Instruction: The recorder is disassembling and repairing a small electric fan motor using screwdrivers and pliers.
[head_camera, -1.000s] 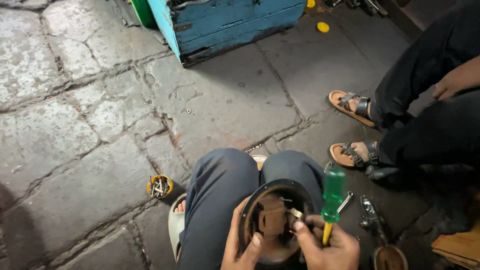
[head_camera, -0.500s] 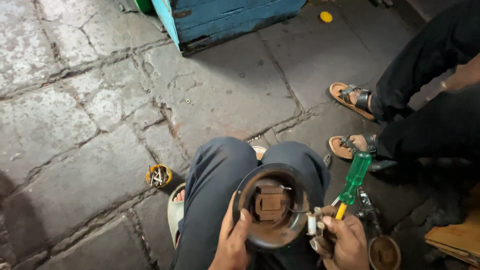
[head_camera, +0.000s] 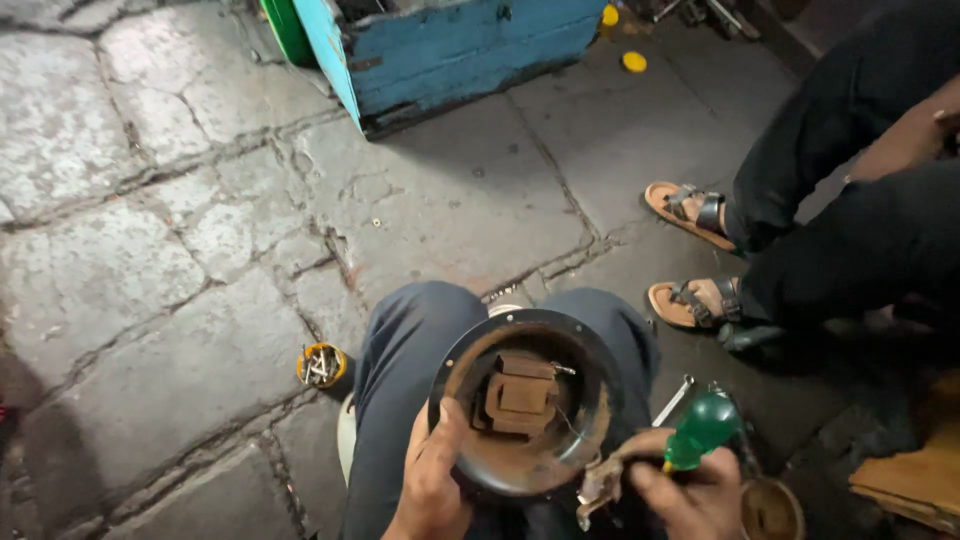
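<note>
On the far left, cracked stone floor (head_camera: 150, 250) stretches out, and a small yellow cup of screws (head_camera: 321, 365) stands on it just beside the person's left knee. Behind, near the top edge, sits a blue wooden box (head_camera: 450, 50). The person's left hand (head_camera: 432, 480) grips the near rim of a round rusty metal housing (head_camera: 527, 400) that rests on their lap, thumb hooked over the edge. Inside the housing a blocky brown core (head_camera: 518, 395) is still in place, with a thin wire trailing from it toward the right rim. The right hand (head_camera: 680, 495) is closed around a green-handled screwdriver (head_camera: 703, 430) and also pinches a small bent metal piece (head_camera: 598, 480) at the housing's lower right edge. So the housing lies open and one piece appears to be off, while the core seems still to be removed. To the right, a wrench (head_camera: 673, 400) lies on the floor, and another person's sandalled feet (head_camera: 690, 255) rest near it.
</note>
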